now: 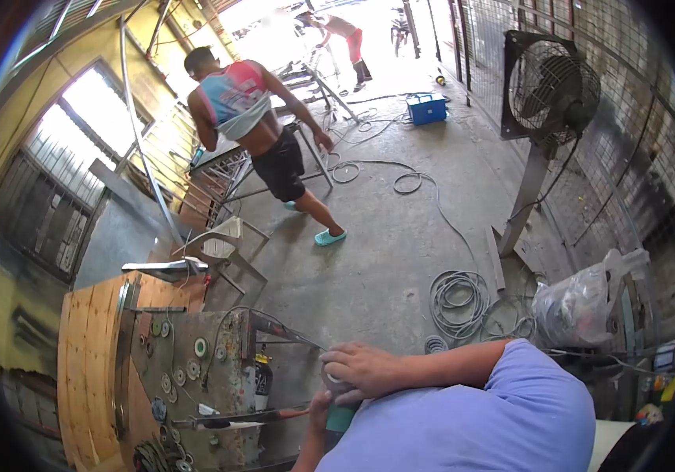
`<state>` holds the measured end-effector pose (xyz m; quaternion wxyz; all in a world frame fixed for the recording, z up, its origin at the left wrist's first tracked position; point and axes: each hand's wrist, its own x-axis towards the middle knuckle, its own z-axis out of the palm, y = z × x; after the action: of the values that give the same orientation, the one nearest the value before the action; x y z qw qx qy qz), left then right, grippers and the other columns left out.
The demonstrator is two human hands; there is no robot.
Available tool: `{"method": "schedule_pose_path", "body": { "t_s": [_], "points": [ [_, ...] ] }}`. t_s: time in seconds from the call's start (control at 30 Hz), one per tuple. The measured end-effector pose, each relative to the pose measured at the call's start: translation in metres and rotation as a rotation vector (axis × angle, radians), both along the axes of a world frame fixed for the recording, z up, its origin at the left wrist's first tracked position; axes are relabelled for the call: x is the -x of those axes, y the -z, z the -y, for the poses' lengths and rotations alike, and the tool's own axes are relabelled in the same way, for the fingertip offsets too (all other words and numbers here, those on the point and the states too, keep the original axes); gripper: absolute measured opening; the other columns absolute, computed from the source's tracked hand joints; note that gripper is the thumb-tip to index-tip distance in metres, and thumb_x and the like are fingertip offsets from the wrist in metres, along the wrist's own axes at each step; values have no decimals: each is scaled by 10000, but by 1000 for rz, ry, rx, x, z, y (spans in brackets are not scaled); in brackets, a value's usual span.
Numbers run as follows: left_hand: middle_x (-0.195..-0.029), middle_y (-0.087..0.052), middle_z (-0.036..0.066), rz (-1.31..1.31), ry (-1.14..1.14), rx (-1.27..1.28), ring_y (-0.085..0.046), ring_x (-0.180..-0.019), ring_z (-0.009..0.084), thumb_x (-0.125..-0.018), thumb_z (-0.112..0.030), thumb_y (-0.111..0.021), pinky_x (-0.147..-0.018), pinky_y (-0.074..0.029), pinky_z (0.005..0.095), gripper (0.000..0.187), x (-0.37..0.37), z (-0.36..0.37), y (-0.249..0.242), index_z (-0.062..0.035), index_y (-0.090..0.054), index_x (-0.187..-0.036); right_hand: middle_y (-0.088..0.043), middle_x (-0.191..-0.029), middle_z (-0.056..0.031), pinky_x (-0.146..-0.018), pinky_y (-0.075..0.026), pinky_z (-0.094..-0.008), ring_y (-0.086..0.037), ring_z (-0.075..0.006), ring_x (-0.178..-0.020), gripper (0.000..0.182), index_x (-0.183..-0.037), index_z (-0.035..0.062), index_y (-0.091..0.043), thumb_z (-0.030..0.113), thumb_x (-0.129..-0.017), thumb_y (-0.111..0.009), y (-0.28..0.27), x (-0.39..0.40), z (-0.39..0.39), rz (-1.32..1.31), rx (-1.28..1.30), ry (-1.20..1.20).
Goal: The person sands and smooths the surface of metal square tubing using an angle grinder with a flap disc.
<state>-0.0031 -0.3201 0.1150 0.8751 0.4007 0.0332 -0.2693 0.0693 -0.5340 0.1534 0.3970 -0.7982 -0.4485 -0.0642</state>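
Note:
Close to my body, my left hand (319, 411) is wrapped round the green body of an angle grinder (340, 418). My right hand (362, 368) reaches across from the right, its fingers closed over the round disc (336, 383) at the grinder's head. Part of the disc and most of the tool are hidden by my hands and shirt. Beside my hands is a worn metal workbench (227, 334), on which several grinding discs (193, 369) lie scattered. A dark bottle (262, 377) with a yellow top stands at the bench's near side.
Wooden planks (85, 354) and a plastic chair (227, 240) are at left. A person (247, 102) walks near a metal table; another person (347, 39) bends farther back. Coiled cable (459, 303) lies on the floor. A fan (554, 86) and a blue box (427, 110) stand right.

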Motion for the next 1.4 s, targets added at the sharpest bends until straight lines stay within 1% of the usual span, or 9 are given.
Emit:
{"method": "schedule_pose_path", "body": {
  "t_s": [0.33,0.53,0.67,0.83,0.93,1.03,1.27,1.3,1.4],
  "points": [
    [-1310,-591,184,-57,47,-106,-646,-1154,272,-816,-337,-745,-995,-543,405,854,-55,47,4,22,-371,-1495,-708,-1012,-65,-864,-509,-330,-616,-139,-991,379,-1223,26,-648,339,-1014,-605,44,-39,109,-1092,-982,254],
    [-1323,-586,184,-86,170,-137,-639,-1170,274,-823,-338,-742,-1004,-538,407,854,-81,95,17,23,-367,-1500,-724,-1228,-125,-942,-533,-385,-692,-288,-1105,496,-1279,120,-711,466,-927,-658,254,19,240,-1109,-332,1223],
    [-1331,-582,184,-98,235,-147,-634,-1181,275,-827,-338,-740,-1011,-535,409,854,-92,114,19,25,-364,-1503,-740,-940,-125,-734,-521,-445,-691,-255,-851,345,-987,61,-764,373,-907,-642,375,121,333,-1047,-234,1590],
    [-1342,-578,184,-109,274,-150,-628,-1194,276,-833,-339,-737,-1018,-530,410,854,-98,135,21,26,-361,-1507,-501,-758,3,-393,-316,-282,-472,-134,-562,266,-946,187,-587,435,-912,-674,265,196,459,-695,-1896,1980],
    [-1349,-576,184,-112,292,-152,-625,-1203,277,-837,-340,-736,-1023,-528,411,854,-100,147,21,27,-360,-1510,-497,-748,-28,-399,-342,-302,-469,-159,-562,377,-982,170,-583,544,-943,-617,205,207,537,-54,-2157,1865],
    [-1356,-573,184,-117,285,-146,-621,-1211,278,-840,-340,-734,-1028,-525,412,854,-102,152,21,28,-358,-1512,-513,-733,-53,-432,-395,-367,-511,-191,-568,502,-1009,132,-592,627,-966,-519,191,204,582,-370,-2127,2051],
    [-1371,-568,184,-87,191,-98,-613,-1230,280,-848,-341,-731,-1039,-519,415,854,-101,131,19,30,-354,-1518,-729,-1013,-193,-845,-509,-472,-660,-378,-989,711,-1088,-4,-702,669,-918,-549,355,85,463,-953,-434,2332],
    [-1373,-567,184,-80,177,-78,-612,-1232,280,-849,-342,-730,-1040,-518,415,854,-93,120,19,30,-353,-1519,-619,-763,-90,-606,-457,-444,-612,-248,-721,539,-850,91,-651,625,-911,-613,437,73,435,-1001,-856,2040],
    [-1380,-564,184,-43,150,-59,-608,-1241,281,-853,-342,-729,-1045,-515,416,854,-65,93,31,31,-351,-1521,-390,-585,11,-428,-290,-347,-385,-151,-459,447,-729,141,-548,520,-937,-662,329,15,301,-1474,-842,1403]
  ]
}}
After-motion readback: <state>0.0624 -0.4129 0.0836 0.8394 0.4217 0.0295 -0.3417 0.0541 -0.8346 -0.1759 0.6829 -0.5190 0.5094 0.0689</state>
